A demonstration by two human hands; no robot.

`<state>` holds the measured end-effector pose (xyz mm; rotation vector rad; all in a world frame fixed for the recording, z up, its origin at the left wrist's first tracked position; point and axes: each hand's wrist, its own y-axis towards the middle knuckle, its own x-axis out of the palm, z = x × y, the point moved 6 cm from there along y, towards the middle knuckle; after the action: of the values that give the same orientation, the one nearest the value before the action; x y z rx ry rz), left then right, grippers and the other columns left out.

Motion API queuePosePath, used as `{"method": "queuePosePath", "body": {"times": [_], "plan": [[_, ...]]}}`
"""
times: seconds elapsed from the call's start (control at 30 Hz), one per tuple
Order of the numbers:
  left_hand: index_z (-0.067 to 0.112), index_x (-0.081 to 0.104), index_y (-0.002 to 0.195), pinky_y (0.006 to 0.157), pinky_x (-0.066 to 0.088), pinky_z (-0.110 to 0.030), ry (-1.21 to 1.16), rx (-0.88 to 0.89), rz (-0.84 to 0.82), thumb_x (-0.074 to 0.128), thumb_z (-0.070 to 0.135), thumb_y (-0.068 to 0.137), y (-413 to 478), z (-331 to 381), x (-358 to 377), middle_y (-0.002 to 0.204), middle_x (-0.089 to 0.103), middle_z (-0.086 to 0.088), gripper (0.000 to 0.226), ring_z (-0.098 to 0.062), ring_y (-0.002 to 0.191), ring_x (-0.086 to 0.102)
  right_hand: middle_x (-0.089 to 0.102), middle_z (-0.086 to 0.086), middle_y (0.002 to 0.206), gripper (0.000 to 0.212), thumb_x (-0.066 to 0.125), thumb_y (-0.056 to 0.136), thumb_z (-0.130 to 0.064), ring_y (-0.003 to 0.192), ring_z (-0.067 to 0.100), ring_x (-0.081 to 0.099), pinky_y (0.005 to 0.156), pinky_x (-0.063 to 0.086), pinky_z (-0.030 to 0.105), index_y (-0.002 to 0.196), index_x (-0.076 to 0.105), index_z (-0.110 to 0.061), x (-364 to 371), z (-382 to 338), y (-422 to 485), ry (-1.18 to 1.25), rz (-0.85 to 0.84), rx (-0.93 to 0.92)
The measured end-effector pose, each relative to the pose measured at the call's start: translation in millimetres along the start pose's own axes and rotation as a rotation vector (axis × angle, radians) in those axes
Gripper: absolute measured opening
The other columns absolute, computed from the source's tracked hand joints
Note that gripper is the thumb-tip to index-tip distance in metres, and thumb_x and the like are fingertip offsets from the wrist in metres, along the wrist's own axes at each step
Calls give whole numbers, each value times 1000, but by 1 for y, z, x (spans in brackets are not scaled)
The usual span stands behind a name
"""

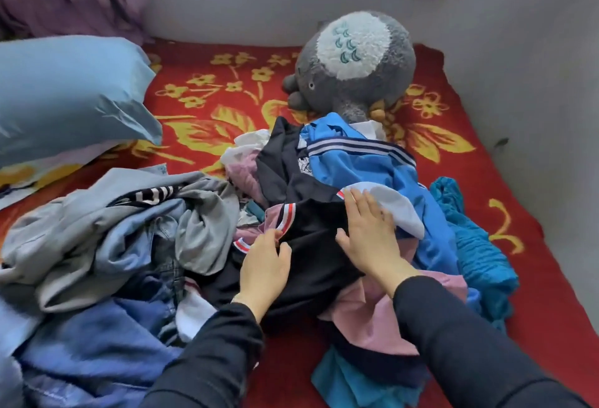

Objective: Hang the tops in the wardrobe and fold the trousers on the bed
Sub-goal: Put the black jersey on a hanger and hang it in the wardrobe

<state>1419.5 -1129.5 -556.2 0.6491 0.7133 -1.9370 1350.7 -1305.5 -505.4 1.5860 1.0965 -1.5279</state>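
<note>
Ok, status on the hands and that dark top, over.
Left hand pinches dark top by its edge. Right hand flat on it, fingers straight. Top not yet lifted; blue jacket overlaps its far side.

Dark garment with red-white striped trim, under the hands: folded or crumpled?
Crumpled. The dark garment lies bunched over the clothes pile, creased. The left hand pinches it by the trim; the right hand rests flat on it.
</note>
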Motion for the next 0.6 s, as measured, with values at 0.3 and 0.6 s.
{"method": "queuePosePath", "body": {"times": [0.3, 0.6], "plan": [[21, 62, 99, 85, 51, -38, -735, -654, -381, 53, 65, 83, 9, -2, 35, 99, 67, -1, 47, -21, 93, 62, 59, 4, 77, 12, 50, 90, -20, 79, 29, 55, 73, 45, 41, 80, 43, -17, 15, -19, -16, 496, -251, -87], [12, 64, 87, 80, 53, -40, -914, -578, -412, 52, 12, 92, -58, 1, -13, 107, 71, -9, 14, -26, 104, 64, 23, -4, 52, 47, 63, 79, -14, 54, 12, 23, 56, 24, 32, 52, 25, -17, -7, -42, -88, 563, -832, -228]]}}
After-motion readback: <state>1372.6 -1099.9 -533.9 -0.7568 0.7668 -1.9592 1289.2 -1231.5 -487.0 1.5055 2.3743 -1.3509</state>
